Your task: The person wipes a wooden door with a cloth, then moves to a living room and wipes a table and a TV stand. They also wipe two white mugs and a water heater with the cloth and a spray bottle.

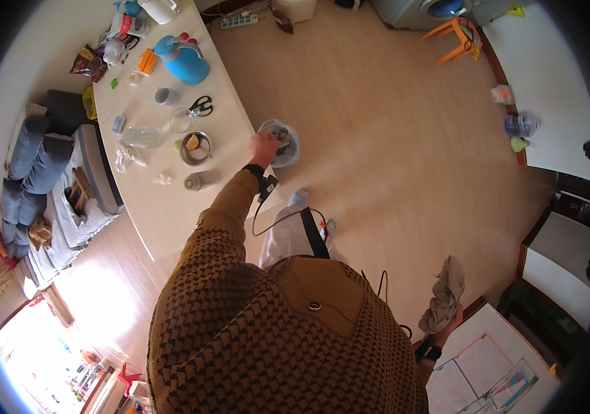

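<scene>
My left hand [263,148] reaches to the table's edge, over a small bin [291,157] lined with a pale plastic bag. Its fingers look curled at the bin's mouth; what they hold, if anything, I cannot make out. Dark and light bits of rubbish show inside the bin. Out to the right, my right hand [454,321] is closed around a crumpled grey-brown cloth [445,297]. The cloth stands up above the fingers and hides most of them.
On the pale table [171,221] stand a metal bowl [186,156], a bottle [193,182], black-handled scissors [202,106], a glass jar [180,121], a cup [165,96] and a blue jug [188,63]. An orange stool [452,40] is far right. Papers lie on a white surface [471,338] beside my right arm.
</scene>
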The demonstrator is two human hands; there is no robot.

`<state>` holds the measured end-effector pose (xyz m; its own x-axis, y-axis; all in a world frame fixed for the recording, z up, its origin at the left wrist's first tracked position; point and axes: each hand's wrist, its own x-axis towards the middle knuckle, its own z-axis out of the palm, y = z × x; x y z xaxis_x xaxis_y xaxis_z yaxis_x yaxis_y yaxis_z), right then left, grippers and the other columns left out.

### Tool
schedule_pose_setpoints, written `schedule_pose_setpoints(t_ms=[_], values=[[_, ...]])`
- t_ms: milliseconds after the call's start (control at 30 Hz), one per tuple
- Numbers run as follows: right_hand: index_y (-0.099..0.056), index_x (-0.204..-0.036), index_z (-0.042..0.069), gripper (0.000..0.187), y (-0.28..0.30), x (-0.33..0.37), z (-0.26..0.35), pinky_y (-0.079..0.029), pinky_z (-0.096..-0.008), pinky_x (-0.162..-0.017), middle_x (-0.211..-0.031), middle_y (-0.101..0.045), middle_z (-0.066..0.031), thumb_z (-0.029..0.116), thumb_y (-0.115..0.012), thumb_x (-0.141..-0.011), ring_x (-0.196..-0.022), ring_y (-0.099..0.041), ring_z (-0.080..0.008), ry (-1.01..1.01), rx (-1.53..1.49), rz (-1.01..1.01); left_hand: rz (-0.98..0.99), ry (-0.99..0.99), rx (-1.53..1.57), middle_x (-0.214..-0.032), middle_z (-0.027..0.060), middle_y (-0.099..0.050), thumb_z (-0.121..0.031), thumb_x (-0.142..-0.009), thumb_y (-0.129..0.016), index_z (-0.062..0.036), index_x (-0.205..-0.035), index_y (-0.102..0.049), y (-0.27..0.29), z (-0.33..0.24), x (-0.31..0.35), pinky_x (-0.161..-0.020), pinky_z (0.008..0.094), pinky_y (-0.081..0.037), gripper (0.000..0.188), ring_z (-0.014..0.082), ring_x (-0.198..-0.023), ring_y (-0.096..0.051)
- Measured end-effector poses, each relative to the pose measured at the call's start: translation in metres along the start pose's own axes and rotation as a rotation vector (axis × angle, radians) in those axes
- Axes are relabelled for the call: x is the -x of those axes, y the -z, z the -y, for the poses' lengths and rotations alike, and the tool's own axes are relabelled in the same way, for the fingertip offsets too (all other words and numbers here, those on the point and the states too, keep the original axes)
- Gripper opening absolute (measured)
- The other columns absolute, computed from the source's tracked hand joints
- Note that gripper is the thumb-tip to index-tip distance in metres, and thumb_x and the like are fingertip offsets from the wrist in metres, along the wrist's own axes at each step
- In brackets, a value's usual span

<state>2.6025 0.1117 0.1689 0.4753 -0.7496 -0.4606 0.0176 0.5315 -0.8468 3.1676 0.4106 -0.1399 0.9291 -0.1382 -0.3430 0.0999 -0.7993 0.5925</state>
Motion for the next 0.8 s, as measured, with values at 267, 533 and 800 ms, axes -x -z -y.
schedule_pose_setpoints(t_ms=[267,533,800], values=[[-0.062,-0.118,0.001,0.046,0.012,-0.041,0.018,-0.049,-0.0372,-0.066,-0.104,-0.067,-0.0120,0.042,-0.047,-0.102,-0.077,-0.059,-0.0226,0.012,0.073,0.245,-0.079,-0.061,0.045,-0.086,0.0103,-0.075,-0.022,-0.078,-0.073,-0.0127,-0.085,-0.076,0.000,-0.001,0.009,-0.077,0.0429,-0.056,0.012,0.0312,-0.086,-0.071],[-0.061,-0.116,-0.004,0.047,0.019,-0.111,0.049,-0.051,-0.0356,-0.066,-0.100,-0.067,-0.0155,0.035,-0.039,-0.103,-0.075,-0.061,-0.0231,-0.009,0.012,0.268,-0.257,-0.045,-0.025,-0.087,0.0156,-0.073,-0.021,-0.082,-0.067,-0.0121,-0.082,-0.074,0.016,-0.034,0.028,-0.076,0.0472,-0.057,0.012,0.0372,-0.087,-0.070],[-0.058,-0.122,0.000,0.047,0.025,-0.192,0.049,-0.050,-0.0346,-0.063,-0.098,-0.066,-0.0123,0.039,-0.041,-0.104,-0.072,-0.059,-0.0218,-0.226,-0.051,0.402,-0.152,-0.255,0.318,-0.075,0.0124,-0.068,-0.030,-0.092,-0.065,-0.0053,-0.087,-0.067,0.010,-0.022,0.123,-0.063,0.0420,-0.054,0.025,0.0287,-0.070,-0.068]])
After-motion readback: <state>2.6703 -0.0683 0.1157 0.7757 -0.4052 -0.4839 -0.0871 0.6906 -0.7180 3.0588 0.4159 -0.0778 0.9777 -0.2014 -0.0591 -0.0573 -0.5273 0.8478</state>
